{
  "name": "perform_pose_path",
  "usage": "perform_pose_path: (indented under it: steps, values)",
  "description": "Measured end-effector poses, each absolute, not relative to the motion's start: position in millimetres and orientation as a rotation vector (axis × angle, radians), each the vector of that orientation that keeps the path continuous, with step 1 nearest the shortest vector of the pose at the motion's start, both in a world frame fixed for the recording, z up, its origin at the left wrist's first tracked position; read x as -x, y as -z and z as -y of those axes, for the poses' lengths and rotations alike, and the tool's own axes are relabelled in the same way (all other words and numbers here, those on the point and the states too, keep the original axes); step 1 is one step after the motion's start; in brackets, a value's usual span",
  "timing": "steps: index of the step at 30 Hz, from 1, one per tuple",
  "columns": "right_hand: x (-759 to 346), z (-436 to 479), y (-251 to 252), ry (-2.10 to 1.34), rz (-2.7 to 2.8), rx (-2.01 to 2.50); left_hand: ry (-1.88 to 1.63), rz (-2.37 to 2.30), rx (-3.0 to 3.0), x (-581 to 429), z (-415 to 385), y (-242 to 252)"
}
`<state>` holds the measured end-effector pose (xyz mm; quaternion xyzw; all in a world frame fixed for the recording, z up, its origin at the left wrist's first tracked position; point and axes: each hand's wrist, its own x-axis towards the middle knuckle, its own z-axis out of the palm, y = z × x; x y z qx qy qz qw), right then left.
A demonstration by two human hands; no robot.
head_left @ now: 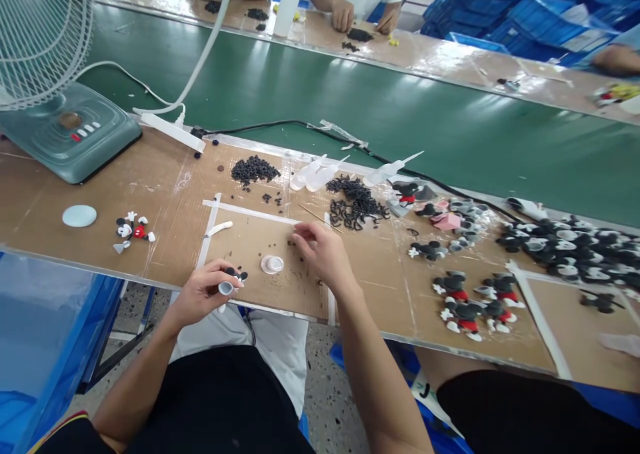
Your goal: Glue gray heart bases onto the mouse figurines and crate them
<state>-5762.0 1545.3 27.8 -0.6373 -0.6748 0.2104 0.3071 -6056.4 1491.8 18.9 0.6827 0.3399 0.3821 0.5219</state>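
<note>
Right now the left hand [200, 294] is closed around a small white cup-shaped piece [226, 288], with a small black rounded piece [235, 273] just beside it at the fingertips. The right hand [320, 255] hangs low over a cardboard sheet [250, 254], its fingers drawn narrow, though I cannot tell whether they pinch anything. A round white cap [272, 264] stands on the sheet between the hands, among scattered black crumbs. Farther along the cardboard-covered tabletop [165, 194] lie a heap of black granules [255, 169], a tangle of curved black pieces [356, 202], and clear squeeze bottles [315, 176] with pointed nozzles. Mouse figures in red shorts [470, 306] lie in a cluster to the right, while another mouse figure [133, 231] lies to the left beside a pale round disc [79, 216].
</note>
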Motion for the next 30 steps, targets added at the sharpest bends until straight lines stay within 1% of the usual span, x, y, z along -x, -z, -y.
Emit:
perform_pose_path:
  steps: [8, 18, 20, 25, 30]
  values:
    - [5778.2, -1599.3, -30.1, -0.443, 1.934, 1.823, -0.9, -0.858, -1.644, 6055.5, -1491.2, -16.7]
    - [5786.0, -1604.0, -33.8, -0.416, 1.896, 1.848, -0.912, -0.841, -1.64, 6055.4, -1490.4, -17.7]
    - [5780.5, -1596.0, -38.7, -0.505, 1.769, 1.82, -0.899, -0.849, -1.649, 6055.4, -1490.6, -18.0]
    - [5768.1, -1556.3, -58.1, -0.947, 1.337, 1.534, -0.893, -0.843, -1.7, 6055.1, -1492.5, -18.4]
    - [5766.6, -1516.3, -67.7, -1.029, 1.236, 1.411, -0.893, -0.866, -1.732, 6055.4, -1492.6, -16.3]
